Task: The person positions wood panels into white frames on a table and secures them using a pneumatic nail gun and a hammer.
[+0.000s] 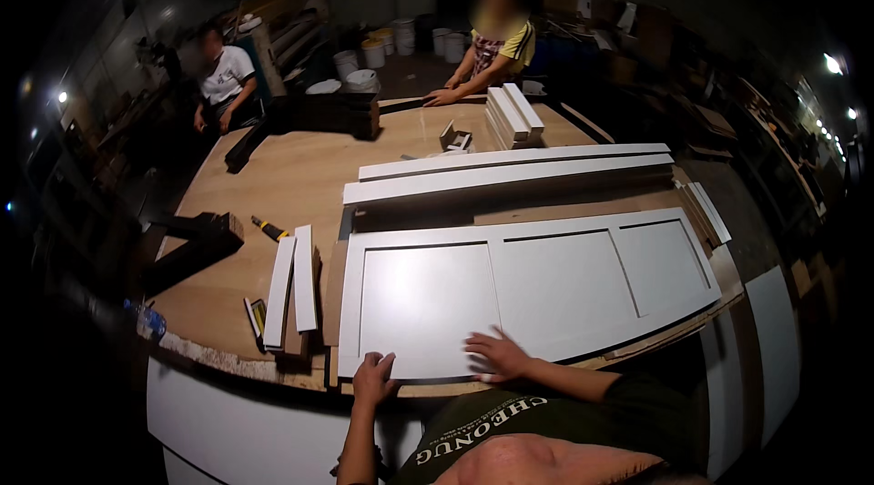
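A long white panel [564, 285] with three recessed sections lies flat on the wooden worktable, along its near edge. My left hand [371, 380] is at the panel's near left corner, fingers bent and closed on its edge; the fingertips below the edge are hidden. Farther right, my right hand [498, 357] is spread open on the panel's near border, palm down. Just beyond the panel lie long white strips [510, 171], side by side. To the left of my left hand, two shorter white strips [293, 289] lean together on a stack beside a yellow tool [259, 317].
A yellow-and-black cutter [269, 228] and dark angled pieces [196, 248] lie on the table's [218, 289] left. White blocks [514, 114] stand far back. One person [496, 48] works across the table; another [226, 80] sits far left. A clear bottle [146, 318] is at the left edge.
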Action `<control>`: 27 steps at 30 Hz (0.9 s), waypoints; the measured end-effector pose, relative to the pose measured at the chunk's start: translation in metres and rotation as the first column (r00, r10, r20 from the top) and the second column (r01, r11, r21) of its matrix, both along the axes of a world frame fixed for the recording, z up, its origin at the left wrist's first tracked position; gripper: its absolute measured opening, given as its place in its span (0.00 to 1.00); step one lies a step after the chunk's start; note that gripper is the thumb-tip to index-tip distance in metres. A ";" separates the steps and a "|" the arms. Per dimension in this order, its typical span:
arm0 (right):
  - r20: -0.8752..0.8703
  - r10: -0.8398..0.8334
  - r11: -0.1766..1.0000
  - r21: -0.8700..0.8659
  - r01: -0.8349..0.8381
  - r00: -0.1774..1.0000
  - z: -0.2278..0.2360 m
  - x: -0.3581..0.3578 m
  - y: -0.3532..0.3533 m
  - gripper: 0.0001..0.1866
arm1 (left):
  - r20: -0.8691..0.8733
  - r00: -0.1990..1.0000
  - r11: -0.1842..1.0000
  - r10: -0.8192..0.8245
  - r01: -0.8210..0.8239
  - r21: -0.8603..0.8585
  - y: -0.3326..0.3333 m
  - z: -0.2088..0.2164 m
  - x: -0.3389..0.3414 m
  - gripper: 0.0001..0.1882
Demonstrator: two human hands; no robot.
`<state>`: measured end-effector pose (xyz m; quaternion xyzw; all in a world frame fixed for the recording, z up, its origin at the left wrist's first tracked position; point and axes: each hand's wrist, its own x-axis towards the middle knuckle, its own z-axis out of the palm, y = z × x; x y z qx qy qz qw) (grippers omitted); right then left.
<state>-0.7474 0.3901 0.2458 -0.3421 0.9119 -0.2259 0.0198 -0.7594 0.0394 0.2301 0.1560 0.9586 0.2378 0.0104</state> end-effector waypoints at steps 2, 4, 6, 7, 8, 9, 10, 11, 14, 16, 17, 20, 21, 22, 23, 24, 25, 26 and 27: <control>0.106 0.101 0.995 -0.024 -0.099 0.989 -0.006 -0.023 -0.062 0.37 | -0.013 0.998 0.998 0.066 -0.066 -0.003 -0.005 -0.007 0.004 0.35; 0.183 0.145 0.989 -0.054 -0.138 0.972 -0.017 -0.040 -0.117 0.38 | -0.083 0.982 0.986 0.169 -0.169 0.009 -0.007 -0.025 0.014 0.36; 0.326 0.166 0.982 0.036 -0.187 0.931 -0.006 -0.057 -0.151 0.42 | -0.228 0.936 0.964 0.267 -0.257 0.073 0.008 -0.032 0.025 0.36; 0.188 0.138 0.986 0.066 -0.153 0.972 -0.013 -0.058 -0.155 0.43 | -0.212 0.909 0.927 0.358 -0.319 0.194 0.020 -0.027 0.030 0.36; 0.070 0.119 0.989 0.075 -0.124 0.990 -0.028 -0.057 -0.161 0.45 | -0.170 0.876 0.872 0.451 -0.391 0.295 0.031 -0.024 0.036 0.36; 0.059 0.133 0.990 0.030 -0.134 0.989 -0.038 -0.059 -0.163 0.44 | -0.171 0.829 0.815 0.532 -0.448 0.367 0.038 -0.023 0.046 0.36; 0.050 0.146 0.989 -0.041 -0.144 0.988 -0.044 -0.060 -0.164 0.44 | -0.178 0.775 0.754 0.606 -0.488 0.439 0.043 -0.023 0.055 0.35; 0.112 0.153 0.988 -0.001 -0.154 0.982 -0.029 -0.057 -0.174 0.43 | 0.021 0.726 0.601 0.687 -0.584 0.545 0.042 -0.034 0.067 0.34; 0.117 0.170 0.984 0.027 -0.175 0.978 -0.015 -0.054 -0.182 0.43 | 0.198 0.674 0.355 0.712 -0.589 0.726 0.039 -0.063 0.075 0.31; 0.098 0.214 0.977 -0.001 -0.215 0.972 -0.019 -0.060 -0.187 0.44 | 0.302 0.643 0.241 0.704 -0.615 0.751 0.038 -0.072 0.068 0.31; 0.087 0.233 0.972 -0.019 -0.232 0.969 -0.021 -0.062 -0.189 0.44 | 0.370 0.638 0.169 0.675 -0.622 0.765 0.039 -0.078 0.063 0.32; 0.097 0.284 0.957 0.023 -0.288 0.954 -0.022 -0.069 -0.193 0.45 | 0.430 0.590 0.084 0.683 -0.648 0.757 0.048 -0.091 0.053 0.33; 0.114 0.278 0.958 0.033 -0.284 0.954 -0.022 -0.068 -0.195 0.45 | 0.428 0.568 0.078 0.703 -0.660 0.748 0.052 -0.095 0.050 0.34; 0.126 0.259 0.963 0.045 -0.267 0.958 -0.019 -0.067 -0.195 0.45 | 0.432 0.557 0.083 0.709 -0.675 0.733 0.056 -0.086 0.046 0.34; 0.139 0.242 0.966 0.057 -0.252 0.960 -0.017 -0.067 -0.196 0.45 | 0.438 0.543 0.085 0.717 -0.691 0.718 0.058 -0.069 0.044 0.34; 0.137 0.243 0.968 0.035 -0.250 0.960 -0.017 -0.069 -0.196 0.45 | 0.443 0.530 0.088 0.723 -0.707 0.702 0.059 -0.059 0.042 0.34; 0.136 0.248 0.968 0.014 -0.252 0.959 -0.018 -0.071 -0.197 0.45 | 0.414 0.515 0.110 0.751 -0.715 0.691 0.060 -0.059 0.042 0.34; 0.135 0.251 0.968 -0.008 -0.252 0.959 -0.019 -0.072 -0.198 0.45 | 0.384 0.501 0.132 0.775 -0.723 0.678 0.061 -0.060 0.041 0.34; 0.141 0.250 0.968 -0.016 -0.251 0.958 -0.021 -0.072 -0.199 0.45 | 0.353 0.488 0.154 0.798 -0.732 0.664 0.062 -0.060 0.041 0.34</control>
